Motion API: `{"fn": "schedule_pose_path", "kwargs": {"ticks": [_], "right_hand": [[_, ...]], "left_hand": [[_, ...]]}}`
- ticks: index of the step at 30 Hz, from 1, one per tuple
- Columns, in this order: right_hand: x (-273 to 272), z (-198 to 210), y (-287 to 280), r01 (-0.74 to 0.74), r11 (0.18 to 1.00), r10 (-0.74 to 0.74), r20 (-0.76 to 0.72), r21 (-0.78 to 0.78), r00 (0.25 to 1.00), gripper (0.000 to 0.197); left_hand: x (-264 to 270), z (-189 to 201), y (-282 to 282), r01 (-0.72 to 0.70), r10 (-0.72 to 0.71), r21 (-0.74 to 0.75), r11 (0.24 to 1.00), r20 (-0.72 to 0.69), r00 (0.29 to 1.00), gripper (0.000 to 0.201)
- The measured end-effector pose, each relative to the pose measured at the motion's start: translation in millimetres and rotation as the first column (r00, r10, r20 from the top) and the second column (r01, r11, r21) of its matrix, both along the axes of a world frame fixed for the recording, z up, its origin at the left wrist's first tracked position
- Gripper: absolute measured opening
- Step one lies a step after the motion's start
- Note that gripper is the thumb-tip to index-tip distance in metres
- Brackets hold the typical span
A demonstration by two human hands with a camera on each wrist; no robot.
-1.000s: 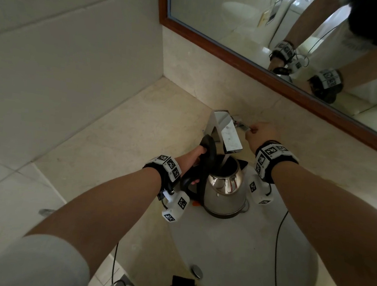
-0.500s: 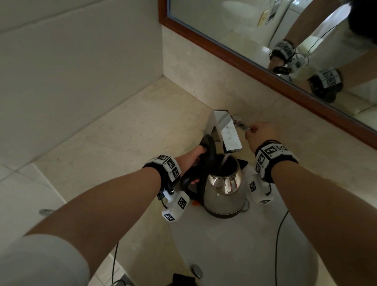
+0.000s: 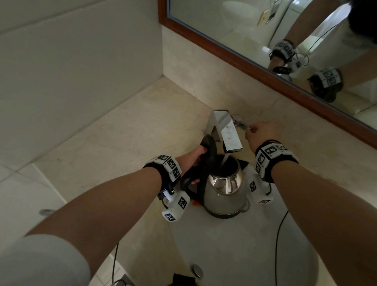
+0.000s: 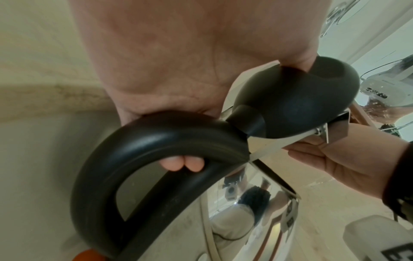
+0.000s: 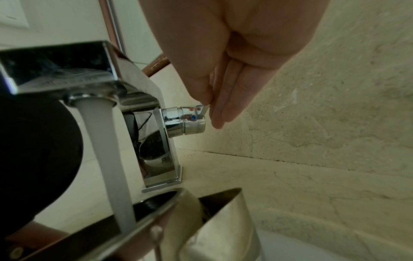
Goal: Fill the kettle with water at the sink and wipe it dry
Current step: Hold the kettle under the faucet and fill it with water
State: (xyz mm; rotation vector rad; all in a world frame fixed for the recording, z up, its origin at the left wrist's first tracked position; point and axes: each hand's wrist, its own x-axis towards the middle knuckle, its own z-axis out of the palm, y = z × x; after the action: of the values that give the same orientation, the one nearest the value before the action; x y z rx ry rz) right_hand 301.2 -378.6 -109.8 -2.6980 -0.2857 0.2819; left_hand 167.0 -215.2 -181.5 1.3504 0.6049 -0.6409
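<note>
Stainless steel, the kettle stands upright in the sink directly under the tap, its black lid flipped up and open, its spout pointing away toward the back wall. A stream of water falls from the tap into the open mouth. The left hand curls round the black handle, fingertips showing beneath it. The right hand pinches the thin tap lever between thumb and fingers. No brand or readable writing shows; the tap knob carries only red and blue dots.
</note>
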Motion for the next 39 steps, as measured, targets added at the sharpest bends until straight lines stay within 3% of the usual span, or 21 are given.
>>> {"fn": "schedule_pose_path", "kwargs": {"ticks": [3, 19, 29, 33, 39], "right_hand": [[0.0, -0.6, -0.2, 0.004, 1.000, -0.004, -0.003, 0.003, 1.000, 0.024], [2.0, -3.1, -0.5, 0.000, 1.000, 0.000, -0.007, -0.018, 1.000, 0.023], [3.3, -4.9, -0.8, -0.005, 1.000, 0.005, 0.020, -0.024, 1.000, 0.022], [4.4, -5.7, -0.3, -0.007, 0.999, 0.008, 0.017, -0.042, 1.000, 0.023], [3.1, -5.1, 0.1, -0.005, 0.999, 0.006, 0.021, -0.035, 1.000, 0.023]], "left_hand": [[-0.4, -1.2, 0.8, -0.015, 0.015, -0.006, 1.000, -0.001, 1.000, 0.056], [-0.9, 0.9, 0.3, -0.009, 0.009, 0.001, 1.000, -0.011, 1.000, 0.052], [-0.5, 0.4, 0.2, 0.000, 0.000, -0.006, 1.000, -0.011, 1.000, 0.064], [-0.5, 0.2, 0.1, -0.011, 0.011, -0.022, 1.000, -0.004, 1.000, 0.053], [-1.5, 2.7, 0.9, 0.020, -0.020, -0.014, 1.000, -0.003, 1.000, 0.065]]}}
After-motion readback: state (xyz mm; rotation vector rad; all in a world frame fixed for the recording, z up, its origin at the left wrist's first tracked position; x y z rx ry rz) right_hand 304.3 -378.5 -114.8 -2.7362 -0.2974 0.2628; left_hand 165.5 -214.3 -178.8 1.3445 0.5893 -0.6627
